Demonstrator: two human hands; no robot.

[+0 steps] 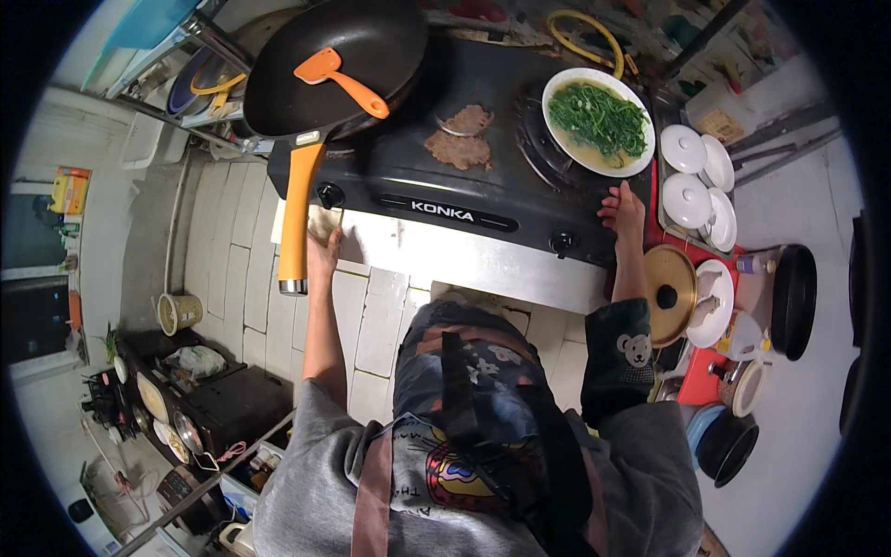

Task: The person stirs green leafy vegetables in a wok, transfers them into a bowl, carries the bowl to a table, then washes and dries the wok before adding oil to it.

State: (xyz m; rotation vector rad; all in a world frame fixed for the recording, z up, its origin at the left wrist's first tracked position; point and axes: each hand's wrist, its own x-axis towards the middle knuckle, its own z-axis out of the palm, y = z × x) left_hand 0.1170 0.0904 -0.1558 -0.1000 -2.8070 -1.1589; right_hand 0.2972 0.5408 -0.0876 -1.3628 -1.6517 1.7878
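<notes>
My right hand [621,212] is just below the near rim of a white plate [604,171] over the right burner, its fingers loosely bent and apart; whether a fingertip touches the rim is unclear. Cooked leafy greens [598,120] lie in broth on the plate. Beside the yellow handle [301,209] of a dark wok [292,97] is my left hand [324,256], at the front edge of the counter. A pale, cloth-like thing [324,223] shows at its fingers, partly hidden by the handle, so the grip cannot be made out. An orange spatula [355,92] rests inside the wok.
A black gas stove [397,174] bears a brown patch [459,150] in its middle. White lidded pots [686,200], a gold lid [672,278] and a white bowl [711,334] stand at right. A yellow hose [592,24] loops behind the stove.
</notes>
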